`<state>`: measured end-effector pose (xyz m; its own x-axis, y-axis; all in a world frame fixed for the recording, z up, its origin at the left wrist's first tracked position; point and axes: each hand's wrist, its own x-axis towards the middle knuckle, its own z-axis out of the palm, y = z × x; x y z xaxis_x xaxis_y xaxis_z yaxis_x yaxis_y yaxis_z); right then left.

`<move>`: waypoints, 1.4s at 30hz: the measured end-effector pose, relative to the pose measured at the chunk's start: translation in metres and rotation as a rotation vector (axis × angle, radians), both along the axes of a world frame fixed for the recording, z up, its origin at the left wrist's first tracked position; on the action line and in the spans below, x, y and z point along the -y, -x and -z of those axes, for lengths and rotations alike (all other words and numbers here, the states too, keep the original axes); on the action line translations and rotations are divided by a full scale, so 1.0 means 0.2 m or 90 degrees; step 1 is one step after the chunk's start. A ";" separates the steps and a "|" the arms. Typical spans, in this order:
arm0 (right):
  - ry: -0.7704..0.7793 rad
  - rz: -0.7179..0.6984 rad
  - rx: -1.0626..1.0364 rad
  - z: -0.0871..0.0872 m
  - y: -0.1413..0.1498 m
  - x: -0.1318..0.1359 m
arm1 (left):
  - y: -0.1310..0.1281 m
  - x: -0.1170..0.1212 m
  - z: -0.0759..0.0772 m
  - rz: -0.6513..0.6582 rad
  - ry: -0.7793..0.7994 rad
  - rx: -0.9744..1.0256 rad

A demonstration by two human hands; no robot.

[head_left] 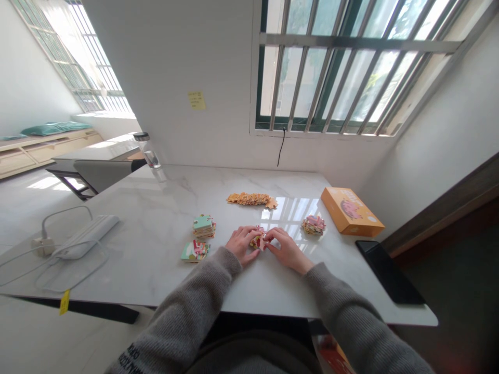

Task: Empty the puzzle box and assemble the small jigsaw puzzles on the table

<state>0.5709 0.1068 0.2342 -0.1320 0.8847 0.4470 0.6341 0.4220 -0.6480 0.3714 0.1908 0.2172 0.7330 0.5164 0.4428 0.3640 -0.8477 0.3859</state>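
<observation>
My left hand (243, 244) curls around the left side of a small pile of colourful puzzle pieces (257, 240) on the white table. From the right, my right hand (286, 249) pinches a pale pink puzzle piece (262, 245) at the pile's near side. Fingers partly cover the pile. Left of my left hand stand a green-topped stack of puzzle pieces (204, 226) and, nearer to me, a second stack (195, 251) with green and pink on top. A row of orange-brown puzzle pieces (251, 199) lies beyond my hands. Another pinkish stack (314, 224) sits to the right.
An orange box (351, 212) and a black phone-like slab (390, 271) lie at the table's right side. A white power strip (89, 237) with cables is at the left. A clear bottle (148, 150) stands at the far left corner, near the wall.
</observation>
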 end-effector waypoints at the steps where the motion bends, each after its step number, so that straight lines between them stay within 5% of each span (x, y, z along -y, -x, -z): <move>1: 0.011 -0.013 -0.021 -0.01 0.00 0.01 | 0.01 0.00 -0.01 0.028 0.004 0.008; 17: 0.112 -0.067 -0.141 -0.06 -0.06 0.04 | 0.04 0.03 -0.06 0.144 0.135 0.137; 24: 0.167 -0.050 -0.313 -0.05 -0.01 0.02 | 0.02 0.03 -0.04 -0.005 0.026 0.199; 31: 0.120 0.010 -0.316 0.01 0.01 -0.01 | 0.00 0.04 -0.01 0.076 -0.052 0.050; 42: 0.168 -0.062 -0.309 0.01 0.04 0.02 | 0.01 0.08 -0.04 0.114 -0.110 0.062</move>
